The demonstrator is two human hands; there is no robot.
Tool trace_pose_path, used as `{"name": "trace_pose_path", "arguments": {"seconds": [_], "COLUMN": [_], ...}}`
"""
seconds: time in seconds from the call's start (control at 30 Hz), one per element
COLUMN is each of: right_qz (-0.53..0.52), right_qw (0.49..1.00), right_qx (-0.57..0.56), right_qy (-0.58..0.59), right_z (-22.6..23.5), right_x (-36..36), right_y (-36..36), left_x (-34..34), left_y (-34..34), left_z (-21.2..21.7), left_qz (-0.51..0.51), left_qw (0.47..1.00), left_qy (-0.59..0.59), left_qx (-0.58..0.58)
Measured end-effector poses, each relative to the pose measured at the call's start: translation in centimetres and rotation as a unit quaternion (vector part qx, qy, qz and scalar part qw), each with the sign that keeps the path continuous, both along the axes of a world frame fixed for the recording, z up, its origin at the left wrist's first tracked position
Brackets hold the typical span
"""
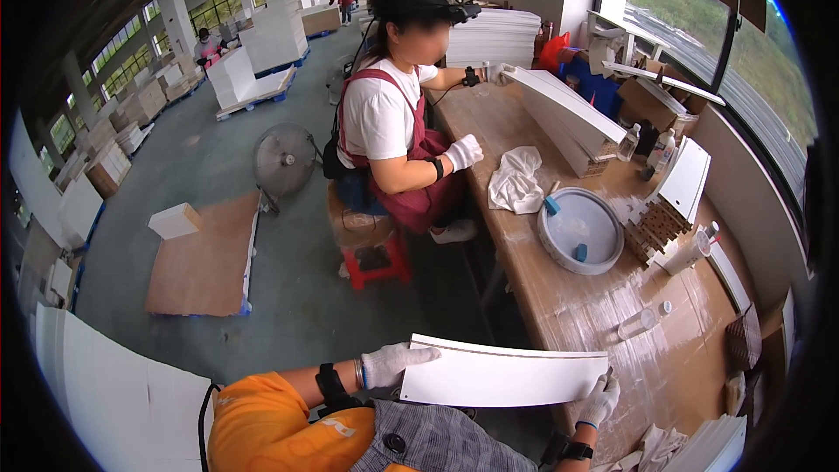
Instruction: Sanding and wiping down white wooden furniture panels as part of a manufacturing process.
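A long white panel [502, 378] with a thin dark line along its far edge lies across in front of me, partly over the table's edge. My left hand [393, 364], in a white glove, grips its left end with the thumb on top. At the right end, my gloved right hand [599, 399] is closed on the panel's corner; some of its fingers are hidden. Beyond the panel stands a round grey-white basin [580, 232] holding a blue sponge [580, 253]; another blue piece [551, 205] rests at its rim. A crumpled white cloth [517, 180] lies beside it.
A co-worker [384, 114] in a red apron sits at the wrapped table [559, 284], one gloved hand at stacked white panels [568, 114]. Bottles [662, 150] and a clear container [638, 323] stand on the table. A floor fan [286, 159] and a red stool [376, 264] are at left.
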State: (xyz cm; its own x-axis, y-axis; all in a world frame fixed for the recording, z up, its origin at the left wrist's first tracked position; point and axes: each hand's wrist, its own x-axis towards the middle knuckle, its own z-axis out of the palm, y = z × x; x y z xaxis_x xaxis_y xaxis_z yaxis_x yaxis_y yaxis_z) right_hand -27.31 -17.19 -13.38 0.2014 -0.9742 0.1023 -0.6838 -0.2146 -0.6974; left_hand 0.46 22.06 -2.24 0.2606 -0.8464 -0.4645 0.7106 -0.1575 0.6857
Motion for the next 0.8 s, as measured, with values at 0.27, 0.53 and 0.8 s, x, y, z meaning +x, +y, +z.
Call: {"name": "trace_pose_path", "arguments": {"seconds": [0.27, 0.53, 0.8], "right_qz": [-0.031, 0.000, 0.016], "right_qw": [0.997, 0.999, 0.999], "right_qx": [-0.018, -0.030, -0.033], "right_qy": [-0.061, 0.022, 0.027], "right_z": [-1.8, -1.2, -0.8], "right_x": [-0.4, 0.6, 3.4], "right_y": [-1.7, -2.5, -2.3], "left_x": [-0.9, -0.7, -0.8], "left_y": [-0.1, -0.1, -0.3], "left_z": [2.6, 2.9, 2.0], "left_qz": [0.068, 0.088, 0.126], "left_qw": [0.996, 0.993, 0.991], "left_qy": [-0.025, -0.051, -0.022], "left_qx": [0.053, 0.051, 0.042]}}
